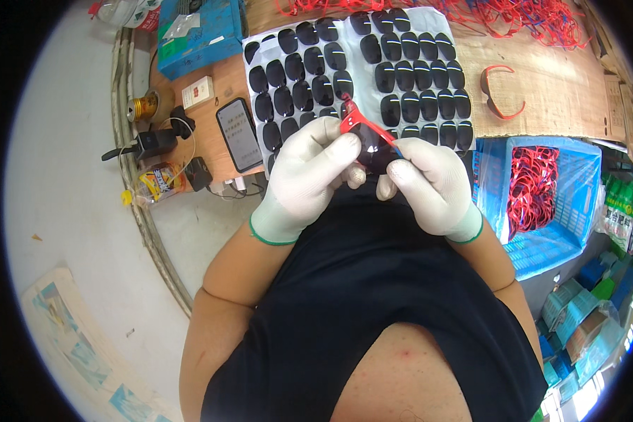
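A pair of red-framed sunglasses (366, 129) with a dark lens is held up between both gloved hands, close to my body. My left hand (309, 169), in a white glove with a green cuff, pinches the frame's left part between thumb and fingers. On the other side, my right hand (432, 183), gloved alike, grips the right end of the sunglasses; its fingertips are partly hidden behind them. Just beyond the hands, rows of loose dark lenses (302, 93) lie on white paper (359, 70) on the table.
Another red frame (487, 90) lies on the wooden table (541, 105). More red frames are heaped at the far edge. A blue crate (591, 165) at right holds red frames. At left are a phone (238, 135), a small box (197, 91), a can (143, 107) and a blue box (202, 43).
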`<action>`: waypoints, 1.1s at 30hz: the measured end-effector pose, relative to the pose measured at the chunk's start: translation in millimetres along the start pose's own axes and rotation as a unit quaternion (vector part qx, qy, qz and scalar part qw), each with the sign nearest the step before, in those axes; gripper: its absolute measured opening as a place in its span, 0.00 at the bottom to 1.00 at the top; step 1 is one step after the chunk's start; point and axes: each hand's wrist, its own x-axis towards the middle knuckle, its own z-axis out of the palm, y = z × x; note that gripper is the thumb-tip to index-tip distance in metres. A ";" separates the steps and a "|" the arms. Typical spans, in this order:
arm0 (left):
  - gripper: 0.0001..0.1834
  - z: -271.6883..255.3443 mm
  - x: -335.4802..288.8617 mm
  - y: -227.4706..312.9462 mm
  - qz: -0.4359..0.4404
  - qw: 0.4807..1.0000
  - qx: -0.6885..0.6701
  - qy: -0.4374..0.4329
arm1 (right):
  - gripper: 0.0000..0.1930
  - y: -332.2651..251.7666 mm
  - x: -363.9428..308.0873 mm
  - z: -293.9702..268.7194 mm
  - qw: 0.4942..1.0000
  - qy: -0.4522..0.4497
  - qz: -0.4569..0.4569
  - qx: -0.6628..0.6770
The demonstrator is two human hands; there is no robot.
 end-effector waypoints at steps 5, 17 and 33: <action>0.09 7.1 -3.6 0.5 0.024 0.996 0.081 0.033 | 0.07 -2.9 -1.1 2.0 0.994 0.028 -0.045 -0.097; 0.07 16.6 -15.2 12.1 0.056 0.988 0.142 0.033 | 0.04 -3.1 -0.8 -6.4 0.991 -0.005 -0.035 -0.129; 0.10 5.4 -8.4 14.3 0.196 0.890 0.412 -0.014 | 0.09 -11.9 1.2 21.8 0.952 0.133 -0.141 -0.237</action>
